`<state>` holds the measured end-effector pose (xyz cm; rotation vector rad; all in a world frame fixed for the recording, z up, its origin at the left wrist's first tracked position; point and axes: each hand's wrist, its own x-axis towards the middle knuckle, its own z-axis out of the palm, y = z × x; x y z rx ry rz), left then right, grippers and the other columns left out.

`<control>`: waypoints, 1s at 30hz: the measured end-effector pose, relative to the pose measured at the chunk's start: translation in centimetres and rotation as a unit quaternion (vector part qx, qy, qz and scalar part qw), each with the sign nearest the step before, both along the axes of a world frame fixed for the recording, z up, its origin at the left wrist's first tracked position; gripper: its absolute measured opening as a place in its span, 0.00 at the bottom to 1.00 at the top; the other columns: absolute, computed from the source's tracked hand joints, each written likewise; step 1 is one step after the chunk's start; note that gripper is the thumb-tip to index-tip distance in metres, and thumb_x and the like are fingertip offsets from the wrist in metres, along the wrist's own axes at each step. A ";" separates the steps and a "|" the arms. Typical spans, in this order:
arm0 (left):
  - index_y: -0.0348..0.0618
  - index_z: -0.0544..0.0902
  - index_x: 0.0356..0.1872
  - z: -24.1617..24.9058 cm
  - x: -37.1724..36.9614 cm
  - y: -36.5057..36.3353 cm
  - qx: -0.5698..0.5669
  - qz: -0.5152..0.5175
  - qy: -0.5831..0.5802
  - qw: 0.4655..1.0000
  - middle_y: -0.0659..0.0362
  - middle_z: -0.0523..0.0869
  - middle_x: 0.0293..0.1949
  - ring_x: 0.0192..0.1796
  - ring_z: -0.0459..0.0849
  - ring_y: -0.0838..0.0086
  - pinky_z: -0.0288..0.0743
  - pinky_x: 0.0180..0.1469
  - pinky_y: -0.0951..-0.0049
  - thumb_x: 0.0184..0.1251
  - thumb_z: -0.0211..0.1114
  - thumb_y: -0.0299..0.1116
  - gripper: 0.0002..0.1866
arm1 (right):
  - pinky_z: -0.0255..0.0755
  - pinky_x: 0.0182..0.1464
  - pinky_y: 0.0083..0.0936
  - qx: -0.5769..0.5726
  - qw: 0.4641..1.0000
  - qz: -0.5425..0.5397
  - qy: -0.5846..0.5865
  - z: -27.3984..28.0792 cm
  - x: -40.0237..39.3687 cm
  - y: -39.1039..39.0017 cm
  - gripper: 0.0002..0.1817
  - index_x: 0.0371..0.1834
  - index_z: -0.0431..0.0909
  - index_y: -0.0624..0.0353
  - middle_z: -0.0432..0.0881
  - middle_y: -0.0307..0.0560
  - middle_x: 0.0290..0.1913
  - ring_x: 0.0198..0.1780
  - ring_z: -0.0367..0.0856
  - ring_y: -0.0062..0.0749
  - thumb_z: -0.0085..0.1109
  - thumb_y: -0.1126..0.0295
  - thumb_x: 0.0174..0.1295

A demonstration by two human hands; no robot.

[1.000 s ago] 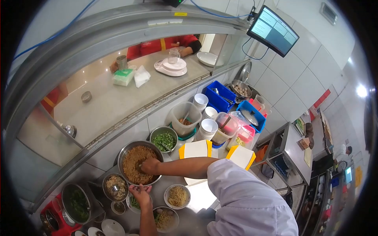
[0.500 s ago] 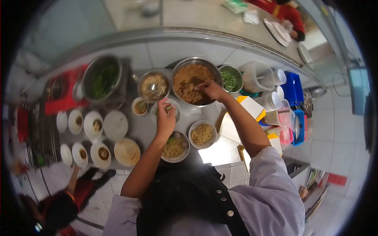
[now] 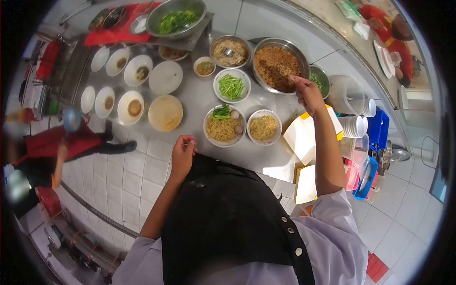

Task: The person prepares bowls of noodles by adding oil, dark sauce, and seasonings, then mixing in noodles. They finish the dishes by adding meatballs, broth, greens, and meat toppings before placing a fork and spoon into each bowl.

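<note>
My right hand [image 3: 309, 95] is over the right rim of a metal bowl [image 3: 280, 64] of brown crumbly topping. Its fingertips are pinched together; what is between them, if anything, is too small to make out. Near the counter's front edge my left hand [image 3: 183, 156] hangs with curled fingers, and nothing shows in it. To its right are a bowl of noodles [image 3: 222, 128] with greens and meatballs, and a smaller bowl of noodles [image 3: 264, 127] with pale topping. A bowl of cut green vegetables [image 3: 231, 86] sits behind them.
Several white bowls [image 3: 130, 107] with brown sauce stand left. A pot of leafy greens [image 3: 176, 21], a bowl of pale shreds with a spoon [image 3: 230, 51] and chopped green onion [image 3: 317, 80] line the back. Cartons [image 3: 304, 137] and stacked cups [image 3: 354, 127] sit right. A co-worker [image 3: 52, 147] stands left.
My left hand has drawn back from the bowl of green vegetables toward the counter's front edge. My right hand has lifted from the topping to the bowl's right rim. The view has shifted.
</note>
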<state>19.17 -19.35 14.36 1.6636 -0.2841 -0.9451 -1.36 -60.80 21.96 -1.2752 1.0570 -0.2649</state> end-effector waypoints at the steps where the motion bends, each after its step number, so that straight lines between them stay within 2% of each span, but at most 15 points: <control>1: 0.41 0.78 0.50 -0.3 -0.2 0.6 0.023 -0.012 0.008 1.000 0.63 0.81 0.39 0.37 0.81 0.80 0.77 0.41 0.77 0.77 0.59 0.28 0.06 | 0.49 0.21 0.16 0.011 1.000 -0.001 0.001 0.8 0.1 1.0 0.16 0.60 0.84 0.55 0.62 0.23 0.21 0.20 0.55 0.12 0.53 0.64 0.77; 5: 0.42 0.78 0.52 -1.9 -1.2 1.3 0.032 -0.017 0.042 0.998 0.62 0.81 0.40 0.37 0.82 0.79 0.77 0.39 0.77 0.77 0.60 0.30 0.08 | 0.50 0.24 0.13 0.027 0.999 0.025 -0.008 1.9 0.5 7.4 0.17 0.61 0.84 0.55 0.63 0.21 0.23 0.22 0.57 0.10 0.53 0.62 0.78; 8: 0.44 0.76 0.56 -2.1 -1.5 1.2 0.063 -0.044 0.056 0.995 0.61 0.81 0.42 0.38 0.82 0.78 0.78 0.41 0.76 0.79 0.59 0.32 0.11 | 0.51 0.25 0.14 0.060 0.997 0.026 -0.026 -0.8 0.8 13.6 0.18 0.62 0.84 0.58 0.66 0.21 0.23 0.22 0.57 0.09 0.52 0.63 0.79; 9: 0.44 0.74 0.58 -2.1 -1.6 1.3 0.070 -0.050 0.062 0.994 0.60 0.82 0.42 0.39 0.82 0.78 0.78 0.40 0.76 0.78 0.59 0.32 0.12 | 0.55 0.26 0.15 0.042 0.998 0.041 -0.033 -2.7 1.0 15.4 0.17 0.61 0.84 0.57 0.67 0.22 0.23 0.22 0.60 0.09 0.51 0.64 0.79; 10: 0.44 0.73 0.59 -2.0 -1.6 1.3 0.078 -0.057 0.067 0.993 0.60 0.82 0.42 0.39 0.82 0.77 0.78 0.40 0.75 0.78 0.59 0.32 0.14 | 0.60 0.29 0.17 -0.025 0.996 0.078 0.016 -6.0 0.8 16.7 0.17 0.60 0.85 0.55 0.69 0.24 0.24 0.25 0.65 0.12 0.50 0.66 0.78; 11: 0.44 0.73 0.59 -2.0 -1.5 1.4 0.081 -0.055 0.066 0.993 0.60 0.82 0.42 0.39 0.82 0.77 0.78 0.40 0.75 0.78 0.59 0.32 0.14 | 0.58 0.22 0.20 -0.077 0.995 0.060 0.015 -8.3 1.3 18.9 0.16 0.62 0.84 0.55 0.68 0.29 0.23 0.21 0.65 0.18 0.53 0.67 0.77; 12: 0.44 0.73 0.60 -2.2 -1.5 1.6 0.088 -0.062 0.069 0.992 0.59 0.82 0.43 0.39 0.83 0.77 0.78 0.40 0.75 0.78 0.59 0.32 0.14 | 0.58 0.22 0.20 -0.073 0.995 0.061 0.013 -9.1 1.9 20.5 0.16 0.62 0.84 0.55 0.68 0.29 0.23 0.21 0.65 0.18 0.53 0.67 0.77; 13: 0.43 0.72 0.60 -2.3 -1.5 1.8 0.096 -0.070 0.074 0.990 0.59 0.82 0.43 0.39 0.83 0.77 0.78 0.40 0.75 0.78 0.59 0.32 0.15 | 0.67 0.30 0.28 -0.258 0.960 0.101 0.041 -9.6 2.3 21.9 0.16 0.61 0.84 0.55 0.75 0.39 0.29 0.27 0.73 0.29 0.55 0.70 0.73; 14: 0.43 0.72 0.60 -2.2 -1.4 1.9 0.103 -0.071 0.075 0.989 0.59 0.82 0.43 0.39 0.83 0.77 0.78 0.40 0.75 0.78 0.59 0.32 0.15 | 0.76 0.39 0.36 -0.431 0.889 0.136 0.069 -9.9 2.4 23.0 0.17 0.60 0.85 0.56 0.81 0.49 0.35 0.33 0.80 0.40 0.57 0.73 0.69; 15: 0.43 0.72 0.60 -2.1 -1.4 1.9 0.106 -0.075 0.073 0.989 0.59 0.82 0.43 0.39 0.83 0.77 0.79 0.40 0.75 0.78 0.59 0.32 0.15 | 0.78 0.42 0.42 -0.455 0.872 0.153 0.095 -10.1 2.3 23.9 0.21 0.61 0.84 0.55 0.80 0.56 0.40 0.38 0.82 0.51 0.58 0.77 0.64; 19: 0.43 0.73 0.59 -1.9 -0.9 2.1 0.113 -0.073 0.068 0.989 0.59 0.81 0.40 0.35 0.83 0.77 0.78 0.37 0.75 0.75 0.62 0.32 0.15 | 0.78 0.40 0.39 -0.493 0.855 0.113 0.118 -9.8 2.3 25.3 0.24 0.62 0.83 0.52 0.78 0.53 0.37 0.38 0.82 0.49 0.57 0.79 0.63; 22: 0.43 0.73 0.59 -2.1 -0.5 2.1 0.105 -0.067 0.068 0.990 0.59 0.81 0.40 0.35 0.83 0.77 0.78 0.36 0.75 0.75 0.62 0.32 0.16 | 0.77 0.39 0.40 -0.482 0.861 0.123 0.103 -10.3 1.5 26.1 0.24 0.63 0.83 0.51 0.77 0.52 0.37 0.38 0.82 0.47 0.56 0.81 0.63; 26: 0.43 0.73 0.59 -2.1 -0.1 1.6 0.119 -0.073 0.080 0.987 0.60 0.81 0.39 0.35 0.83 0.77 0.78 0.36 0.75 0.75 0.62 0.31 0.16 | 0.76 0.41 0.42 -0.448 0.875 0.153 0.104 -10.1 1.5 26.1 0.25 0.66 0.81 0.55 0.76 0.54 0.35 0.37 0.81 0.50 0.57 0.82 0.65; 28: 0.43 0.75 0.57 -1.7 0.4 0.5 0.100 -0.075 0.055 0.991 0.61 0.80 0.39 0.36 0.83 0.78 0.77 0.38 0.76 0.76 0.61 0.30 0.13 | 0.75 0.41 0.42 -0.451 0.884 0.111 0.053 -9.7 1.7 25.2 0.24 0.66 0.81 0.54 0.75 0.55 0.33 0.36 0.80 0.51 0.57 0.81 0.67; 30: 0.43 0.75 0.56 -1.3 1.0 -0.2 0.070 -0.085 0.028 0.994 0.62 0.80 0.40 0.38 0.82 0.79 0.77 0.40 0.77 0.77 0.59 0.31 0.11 | 0.75 0.41 0.42 -0.470 0.879 0.067 0.049 -7.7 1.6 22.0 0.22 0.65 0.81 0.54 0.75 0.55 0.32 0.36 0.80 0.51 0.56 0.80 0.68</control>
